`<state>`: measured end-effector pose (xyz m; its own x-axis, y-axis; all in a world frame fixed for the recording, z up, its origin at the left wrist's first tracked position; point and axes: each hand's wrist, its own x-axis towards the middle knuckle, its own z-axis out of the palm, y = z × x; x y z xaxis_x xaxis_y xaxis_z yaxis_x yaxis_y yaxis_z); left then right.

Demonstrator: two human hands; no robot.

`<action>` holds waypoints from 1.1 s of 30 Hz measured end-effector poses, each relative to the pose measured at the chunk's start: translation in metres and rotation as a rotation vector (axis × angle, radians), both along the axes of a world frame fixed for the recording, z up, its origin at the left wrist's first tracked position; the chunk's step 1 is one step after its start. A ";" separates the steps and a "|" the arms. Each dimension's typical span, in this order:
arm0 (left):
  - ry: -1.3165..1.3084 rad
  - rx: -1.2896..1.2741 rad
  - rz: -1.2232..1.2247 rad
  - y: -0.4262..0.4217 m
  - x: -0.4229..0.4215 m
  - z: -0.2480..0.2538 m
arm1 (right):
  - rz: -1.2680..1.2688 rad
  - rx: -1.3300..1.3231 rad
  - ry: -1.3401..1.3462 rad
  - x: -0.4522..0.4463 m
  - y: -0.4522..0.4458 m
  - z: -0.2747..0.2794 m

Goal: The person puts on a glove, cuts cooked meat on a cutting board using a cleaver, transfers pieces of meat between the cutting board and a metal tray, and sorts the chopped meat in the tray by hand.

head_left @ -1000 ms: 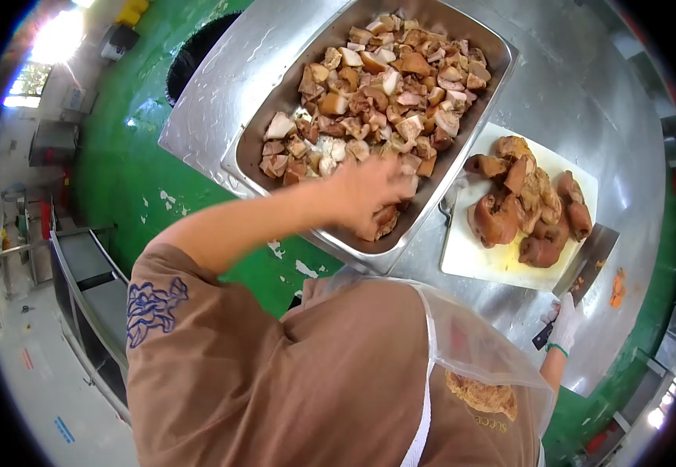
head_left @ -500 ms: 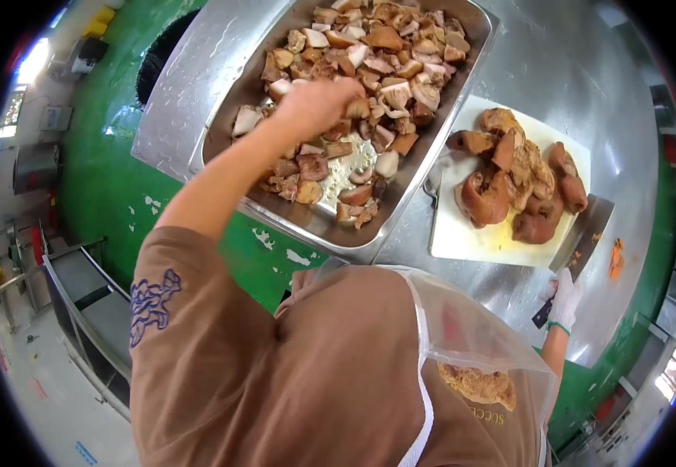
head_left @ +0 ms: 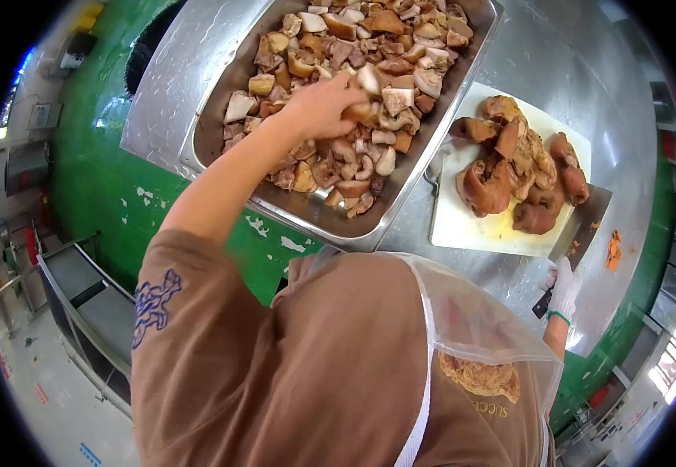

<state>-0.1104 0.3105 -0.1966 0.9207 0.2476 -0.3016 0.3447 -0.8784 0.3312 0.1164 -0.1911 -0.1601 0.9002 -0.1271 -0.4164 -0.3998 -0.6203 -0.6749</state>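
A deep steel tray (head_left: 420, 204) holds many chunks of cooked meat (head_left: 330, 54), brown and pale with skin on some. My bare left hand (head_left: 324, 107) reaches in among them, its fingers curled around a chunk of meat (head_left: 359, 111); part of the fingers is hidden. On the right, my right hand (head_left: 565, 289), in a white knit glove, grips a cleaver by its dark handle. The cleaver's wide blade (head_left: 592, 221) lies by the right edge of a white cutting board (head_left: 462, 229). Several large brown pieces of meat (head_left: 486, 189) rest on the board.
Tray and board stand on a steel table (head_left: 400, 240). Orange scraps (head_left: 614, 251) lie right of the cleaver. A dark round bin (head_left: 147, 48) is beyond the table's left edge, above the green floor (head_left: 112, 183). A metal cart (head_left: 85, 284) stands at the left.
Meat chunks have shifted toward the near end of the tray, covering most of the bare bottom that showed before. My left hand's fingers have spread a little. My right hand keeps its hold.
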 end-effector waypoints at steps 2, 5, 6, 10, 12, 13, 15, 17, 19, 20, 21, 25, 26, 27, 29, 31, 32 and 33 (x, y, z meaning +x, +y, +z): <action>-0.080 0.198 -0.055 -0.017 -0.026 0.007 | 0.020 0.002 -0.021 -0.001 0.003 0.000; -0.433 0.462 -0.126 -0.063 -0.038 0.047 | 0.078 0.026 -0.030 0.001 -0.003 -0.001; -0.337 0.317 -0.181 -0.075 -0.031 0.067 | 0.092 0.042 -0.029 0.001 -0.004 -0.001; -0.303 -0.008 -0.441 -0.094 -0.047 -0.009 | 0.118 0.014 -0.036 0.011 -0.018 -0.012; -0.255 0.046 -0.509 -0.095 -0.040 -0.014 | 0.103 0.003 -0.042 0.011 -0.018 -0.012; -0.201 0.065 -0.554 -0.094 -0.037 -0.013 | 0.102 0.004 -0.044 0.011 -0.017 -0.014; -0.226 0.103 -0.490 -0.095 -0.037 -0.006 | 0.085 0.060 -0.016 0.017 -0.028 -0.022; -0.176 0.019 -0.462 -0.096 -0.038 -0.024 | 0.097 0.064 -0.010 0.019 -0.031 -0.025; -0.105 -0.053 -0.469 -0.091 -0.039 -0.003 | 0.070 0.063 0.012 0.020 -0.037 -0.027; -0.284 0.031 -0.449 -0.087 -0.044 0.004 | 0.042 0.063 0.031 0.022 -0.042 -0.027; -0.446 0.161 -0.369 -0.076 -0.043 0.017 | 0.016 0.070 0.052 0.024 -0.039 -0.030; -0.967 0.250 0.032 0.055 -0.050 0.085 | -0.001 0.024 -0.018 0.000 -0.001 -0.002; -0.964 0.319 0.244 0.103 -0.059 0.097 | -0.027 0.044 0.006 0.000 0.000 -0.001; -0.799 0.460 0.492 0.148 -0.068 0.116 | -0.006 0.049 0.009 0.000 0.001 -0.002; -0.488 0.497 0.759 0.203 -0.083 0.138 | 0.029 0.037 0.013 0.002 -0.003 0.000; -0.659 0.334 0.525 0.187 -0.082 0.142 | 0.017 0.047 -0.015 0.000 -0.002 -0.002; -0.455 0.210 0.513 0.164 -0.080 0.132 | 0.017 0.049 -0.023 -0.001 -0.002 -0.002; -0.259 0.092 0.496 0.115 -0.071 0.130 | 0.027 0.038 -0.015 0.000 -0.003 -0.002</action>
<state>-0.1814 0.4254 -0.0662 0.7283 0.6842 -0.0383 0.6414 -0.6609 0.3896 0.1167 -0.1940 -0.1625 0.9092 -0.0869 -0.4072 -0.3730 -0.6046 -0.7038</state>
